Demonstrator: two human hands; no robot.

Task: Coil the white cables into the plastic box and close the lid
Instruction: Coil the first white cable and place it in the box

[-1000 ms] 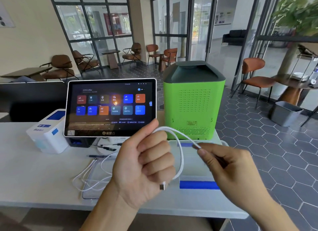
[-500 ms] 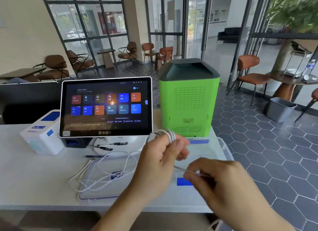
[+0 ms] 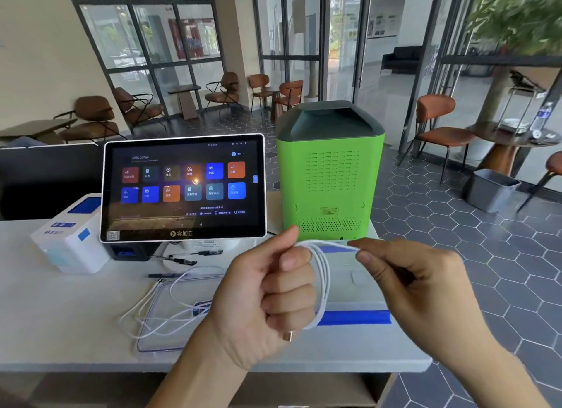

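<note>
My left hand (image 3: 267, 298) is fisted around a white cable (image 3: 323, 283) wound into several loops; its metal plug hangs below the fist. My right hand (image 3: 416, 289) pinches the cable's top strand just right of the loops. Behind my hands lies the clear plastic box (image 3: 355, 286) with a blue strip along its front edge. To its left the clear lid (image 3: 158, 322) lies flat on the white table (image 3: 60, 313). Another loose white cable (image 3: 170, 307) sprawls over the lid.
A touchscreen terminal (image 3: 182, 189) stands behind the lid, a white printer (image 3: 70, 240) to its left, a green machine (image 3: 330, 176) behind the box. Pens (image 3: 182, 260) lie under the screen. The table's right edge drops to a hexagon-tiled floor.
The cable went from one wide loop between my hands to several tight loops in my left fist. My right hand rose from below the fist to the loops' top.
</note>
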